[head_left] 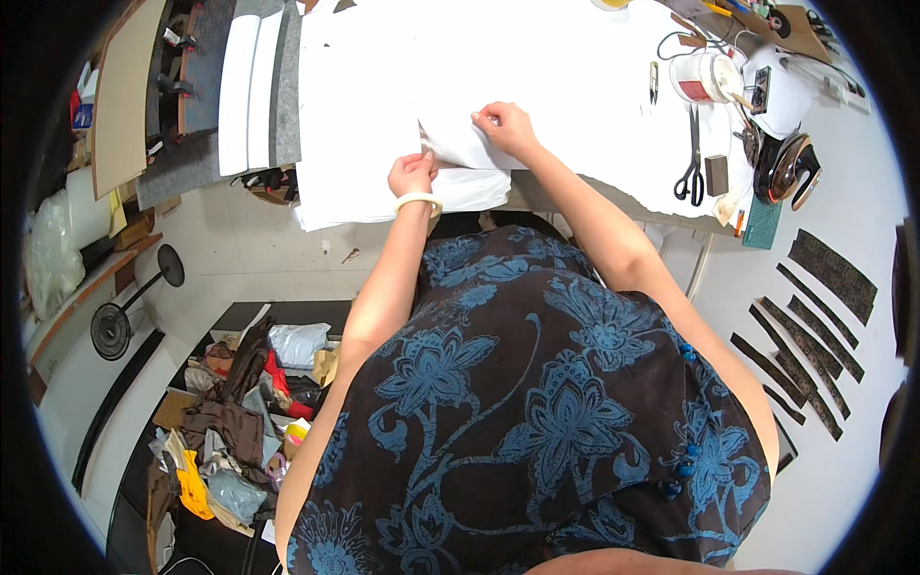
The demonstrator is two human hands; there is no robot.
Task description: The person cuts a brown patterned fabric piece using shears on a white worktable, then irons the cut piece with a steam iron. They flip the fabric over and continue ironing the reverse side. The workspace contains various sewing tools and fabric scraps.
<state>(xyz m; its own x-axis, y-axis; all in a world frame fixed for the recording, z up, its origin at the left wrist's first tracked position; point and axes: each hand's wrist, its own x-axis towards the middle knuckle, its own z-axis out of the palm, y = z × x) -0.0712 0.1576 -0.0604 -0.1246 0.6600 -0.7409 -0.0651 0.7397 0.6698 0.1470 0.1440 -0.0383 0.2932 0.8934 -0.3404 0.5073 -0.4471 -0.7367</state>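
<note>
A white sheet of cloth or paper (460, 144), too bright to tell which, lies at the front edge of the worktable. My left hand (413, 175), with a pale bangle at the wrist, pinches at this sheet's left edge. Just above those fingertips a narrow brownish strip shows beside the sheet. To the right, my right hand (506, 129) is closed, thumb and forefinger together, over the same sheet; whatever they grip is too small to make out. Folded white cloth (470, 188) hangs over the table's front edge between my forearms.
Black scissors (692, 168), a dark block (717, 176), a white tub (704, 78) and an iron (792, 168) stand at the right. Rolls of white material (251, 91) lie at the left. A bin of fabric scraps (230, 422) sits lower left. Dark strips (805, 345) hang at right.
</note>
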